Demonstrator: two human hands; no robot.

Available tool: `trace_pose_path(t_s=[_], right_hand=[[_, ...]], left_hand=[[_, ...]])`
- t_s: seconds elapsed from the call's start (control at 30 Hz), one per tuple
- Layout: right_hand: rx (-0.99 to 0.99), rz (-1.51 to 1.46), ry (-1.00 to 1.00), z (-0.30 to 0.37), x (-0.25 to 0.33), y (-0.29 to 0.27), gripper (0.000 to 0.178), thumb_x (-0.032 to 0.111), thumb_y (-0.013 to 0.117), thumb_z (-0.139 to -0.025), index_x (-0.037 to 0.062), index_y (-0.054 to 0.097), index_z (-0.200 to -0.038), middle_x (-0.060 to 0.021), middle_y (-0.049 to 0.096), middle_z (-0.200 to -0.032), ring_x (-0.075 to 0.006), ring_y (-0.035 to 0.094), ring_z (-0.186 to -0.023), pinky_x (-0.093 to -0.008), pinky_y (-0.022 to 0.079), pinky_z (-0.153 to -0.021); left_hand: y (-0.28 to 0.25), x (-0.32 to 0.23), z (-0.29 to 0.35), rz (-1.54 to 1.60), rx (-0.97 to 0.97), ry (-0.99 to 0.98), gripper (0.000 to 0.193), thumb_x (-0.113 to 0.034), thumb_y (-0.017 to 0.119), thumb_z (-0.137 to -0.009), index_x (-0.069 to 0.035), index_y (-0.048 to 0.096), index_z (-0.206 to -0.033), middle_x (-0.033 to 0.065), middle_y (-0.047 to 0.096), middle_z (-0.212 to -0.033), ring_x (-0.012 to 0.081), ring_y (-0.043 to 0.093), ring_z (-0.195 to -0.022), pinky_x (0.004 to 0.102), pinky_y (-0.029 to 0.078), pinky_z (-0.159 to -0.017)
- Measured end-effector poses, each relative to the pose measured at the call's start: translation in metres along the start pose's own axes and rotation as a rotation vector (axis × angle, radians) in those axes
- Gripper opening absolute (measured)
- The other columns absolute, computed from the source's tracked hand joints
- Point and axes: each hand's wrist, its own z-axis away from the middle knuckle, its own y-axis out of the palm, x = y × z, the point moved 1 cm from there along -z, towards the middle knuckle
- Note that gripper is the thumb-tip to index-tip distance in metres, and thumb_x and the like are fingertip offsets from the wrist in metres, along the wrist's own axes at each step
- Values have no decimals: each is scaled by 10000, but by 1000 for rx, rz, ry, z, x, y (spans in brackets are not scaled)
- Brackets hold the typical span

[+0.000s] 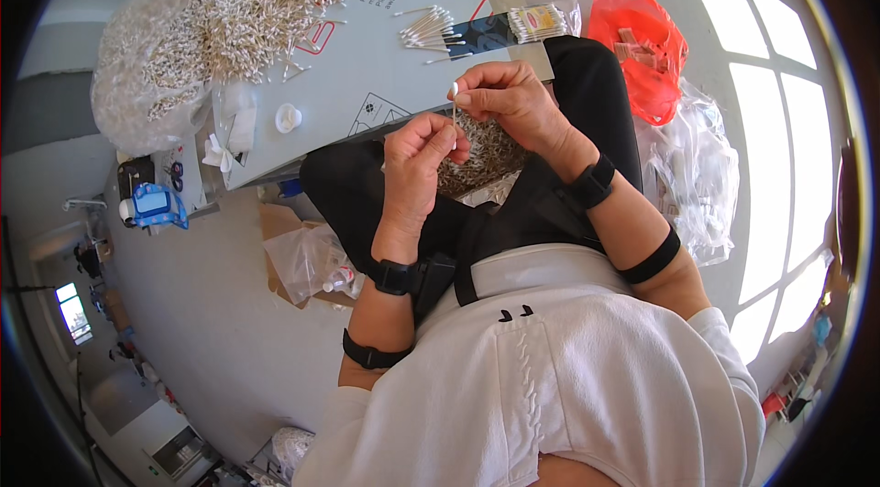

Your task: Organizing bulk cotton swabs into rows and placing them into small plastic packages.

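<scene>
Your left hand [417, 157] and right hand [504, 102] meet above your lap, both pinched on one cotton swab [454, 106] held upright between them, its white tip just beside your right fingertips. Below the hands, a heap of swabs [477, 161] lies in your lap. On the tabletop [385, 74] ahead, a small bundle of swabs [426, 28] lies near a large loose pile [257, 5]. A red bag [642, 47] sits to your right.

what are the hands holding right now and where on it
Both hands hold one cotton swab upright: the right hand pinches it just below its white top tip, the left hand grips its lower end.
</scene>
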Motion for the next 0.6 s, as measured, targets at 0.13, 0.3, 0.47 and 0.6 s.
trace_pose_path(t_s=[0.13, 0.3, 0.47, 0.6], right_hand=[[-84, 7, 109, 0, -2, -1, 156, 65, 700, -885, 3, 724, -1025, 2, 639, -782, -61, 532, -671, -209, 413, -603], [-97, -40, 129, -2, 2, 0, 157, 81, 700, -888, 9, 727, -1025, 13, 640, -777, -56, 535, -669, -209, 422, -596], [-72, 70, 102, -6, -3, -4, 113, 111, 725, -875, 11, 731, -930, 26, 630, -736, -52, 533, -655, -207, 422, -584], [-29, 177, 125, -4, -9, -14, 78, 81, 745, -842, 14, 720, -873, 24, 630, -721, -46, 533, -650, -202, 415, -577]], left_hand=[[-2, 4, 0, 67, -7, -53, 146, -129, 587, -972, -8, 621, -899, 67, 641, -822, 135, 598, -706, 262, 493, -678], [-5, 9, -1, 76, -7, -53, 141, -127, 586, -971, -10, 620, -900, 66, 639, -828, 134, 598, -711, 264, 494, -673], [-5, 11, -2, 39, -12, -76, 136, -120, 583, -969, -12, 614, -892, 63, 638, -830, 132, 595, -712, 265, 494, -674], [-7, 14, -3, 33, -32, -138, 145, -120, 587, -964, -18, 617, -865, 52, 635, -807, 125, 588, -693, 258, 490, -654]])
